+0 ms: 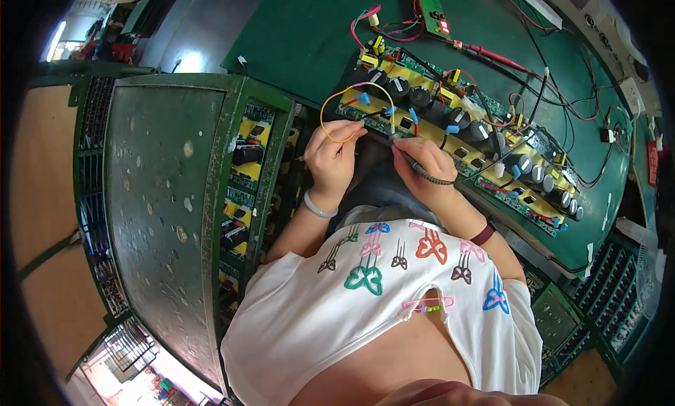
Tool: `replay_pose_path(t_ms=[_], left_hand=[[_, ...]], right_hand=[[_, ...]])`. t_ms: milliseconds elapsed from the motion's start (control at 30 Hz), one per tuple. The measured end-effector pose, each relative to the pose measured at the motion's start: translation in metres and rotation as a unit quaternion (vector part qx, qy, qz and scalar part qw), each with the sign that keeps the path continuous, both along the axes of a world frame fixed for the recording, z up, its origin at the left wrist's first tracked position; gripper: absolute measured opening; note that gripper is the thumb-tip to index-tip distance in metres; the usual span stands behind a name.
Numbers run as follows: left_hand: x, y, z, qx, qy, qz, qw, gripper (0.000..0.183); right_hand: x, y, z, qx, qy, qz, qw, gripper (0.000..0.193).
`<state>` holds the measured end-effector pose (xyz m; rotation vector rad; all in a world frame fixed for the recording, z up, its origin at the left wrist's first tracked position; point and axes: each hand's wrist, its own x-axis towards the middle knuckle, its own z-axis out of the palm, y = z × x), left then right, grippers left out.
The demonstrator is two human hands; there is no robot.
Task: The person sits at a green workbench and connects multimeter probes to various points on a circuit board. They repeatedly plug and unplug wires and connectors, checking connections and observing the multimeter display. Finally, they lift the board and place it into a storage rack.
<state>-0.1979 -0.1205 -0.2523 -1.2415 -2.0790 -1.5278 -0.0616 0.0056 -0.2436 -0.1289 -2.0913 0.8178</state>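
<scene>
My left hand (332,158) is closed in a pinch on a thin yellow wire (323,117), left of the near edge of the circuit boards. The wire arches over the boards and comes down as a pale end (392,119) just above my right fingertips. My right hand (425,160) is closed round the end of a dark cable (437,180), which has a ribbed part below the fingers and runs off to the right. Whether the two ends touch is too small to tell. Between and beyond my hands lies a long circuit board (394,109) with black capacitors and blue-sleeved leads.
Another circuit board (524,191) lies at the right on the green table (302,47). A small green board with a red display (434,17) stands at the back, near a red probe (489,53). Dark wires cross the table. A metal rack (239,174) with boards stands at left.
</scene>
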Motion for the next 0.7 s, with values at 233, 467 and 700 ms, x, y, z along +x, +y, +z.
replay_pose_path(t_ms=[233, 467, 700], left_hand=[[-0.0025, 0.001, 0.0009, -0.021, -0.017, 0.002, 1.0, 0.028], [-0.0032, 0.0022, 0.005, -0.007, -0.02, -0.003, 1.0, 0.022], [-0.001, -0.0026, 0.0019, -0.022, -0.033, -0.002, 0.999, 0.02]], right_hand=[[-0.0026, 0.0012, -0.0028, 0.031, -0.028, -0.004, 0.999, 0.034], [-0.0036, 0.0011, -0.0058, 0.042, -0.029, -0.009, 0.999, 0.033], [-0.0015, -0.001, -0.0037, 0.038, -0.035, 0.001, 0.999, 0.032]])
